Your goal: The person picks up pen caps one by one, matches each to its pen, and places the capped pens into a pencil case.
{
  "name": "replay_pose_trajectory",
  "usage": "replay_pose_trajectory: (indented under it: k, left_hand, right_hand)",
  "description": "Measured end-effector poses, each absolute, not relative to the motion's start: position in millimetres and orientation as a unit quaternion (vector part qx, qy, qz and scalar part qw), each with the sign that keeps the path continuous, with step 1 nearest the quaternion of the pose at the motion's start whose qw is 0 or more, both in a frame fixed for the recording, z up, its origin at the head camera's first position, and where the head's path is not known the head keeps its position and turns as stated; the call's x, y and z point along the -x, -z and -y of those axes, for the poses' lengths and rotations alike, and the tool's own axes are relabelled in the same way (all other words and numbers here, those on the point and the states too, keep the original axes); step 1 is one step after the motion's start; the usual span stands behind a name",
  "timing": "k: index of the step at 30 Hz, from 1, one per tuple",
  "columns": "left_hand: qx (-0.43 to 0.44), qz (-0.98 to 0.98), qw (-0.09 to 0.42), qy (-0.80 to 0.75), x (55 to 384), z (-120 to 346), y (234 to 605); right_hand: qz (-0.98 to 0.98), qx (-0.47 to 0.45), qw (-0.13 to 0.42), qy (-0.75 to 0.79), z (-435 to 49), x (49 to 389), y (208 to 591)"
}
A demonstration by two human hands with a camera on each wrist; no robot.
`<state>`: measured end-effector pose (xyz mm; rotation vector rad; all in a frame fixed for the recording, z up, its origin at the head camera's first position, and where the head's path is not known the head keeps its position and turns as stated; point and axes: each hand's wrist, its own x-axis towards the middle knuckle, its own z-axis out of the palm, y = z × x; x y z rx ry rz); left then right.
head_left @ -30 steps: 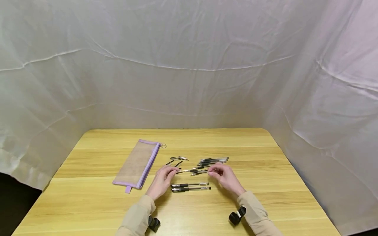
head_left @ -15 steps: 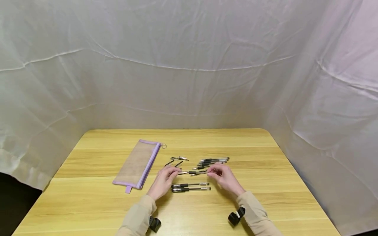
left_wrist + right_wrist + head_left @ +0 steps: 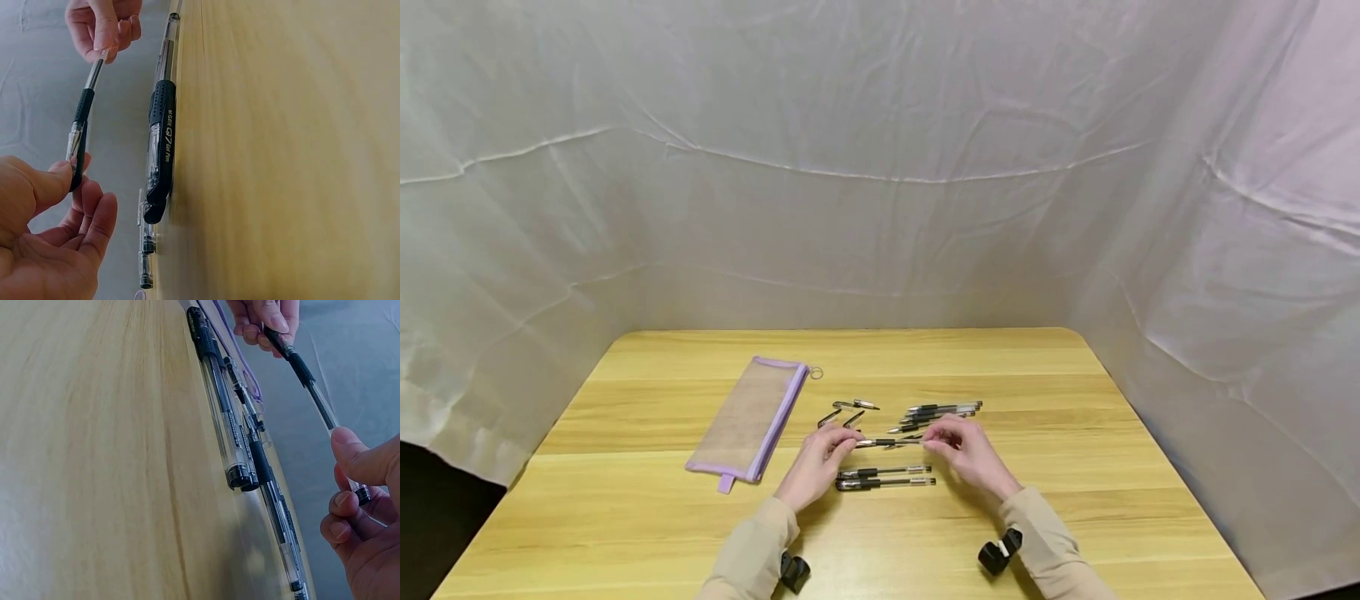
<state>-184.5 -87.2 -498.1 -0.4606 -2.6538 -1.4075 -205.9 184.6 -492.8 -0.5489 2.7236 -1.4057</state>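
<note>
A clear-barrelled gel pen with a black grip is held level above the table between both hands. My left hand pinches its black cap between thumb and fingers. At the other end, my right hand pinches the barrel near the black end plug. The cap sits over the pen's tip, close to the grip. Nearer to me, two capped gel pens lie side by side. Behind the right hand lie several uncapped pens, tips to the left.
Several loose black caps lie behind the left hand. To the left is a flat mesh pencil pouch with lilac trim, a zip and a ring. The wooden table ends at a grey cloth backdrop.
A second ago the pen's bare tip was apart from the cap in my left hand. The right hand has moved slightly left, and the tip is now inside the cap.
</note>
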Motion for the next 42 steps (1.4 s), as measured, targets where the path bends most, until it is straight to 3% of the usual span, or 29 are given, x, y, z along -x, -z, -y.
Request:
replay_pose_trajectory:
  k: [16, 23, 33, 42]
  left_hand:
    - [0.185, 0.855, 0.06, 0.481, 184.3, 90.2, 501.7]
    - [0.147, 0.848, 0.04, 0.507, 181.9, 88.9, 497.6]
    - [0.151, 0.85, 0.051, 0.502, 178.8, 90.9, 495.8]
    - [0.126, 0.844, 0.045, 0.52, 183.1, 97.7, 497.9]
  right_hand:
    - [-0.859, 0.187, 0.006, 0.476, -180.7, 205.4, 496.0]
    - [-0.853, 0.185, -0.024, 0.487, -174.2, 203.4, 496.2]
    - [-0.846, 0.202, -0.05, 0.49, -169.3, 201.7, 500.3]
    - [-0.83, 0.178, 0.005, 0.529, -168.7, 204.9, 500.6]
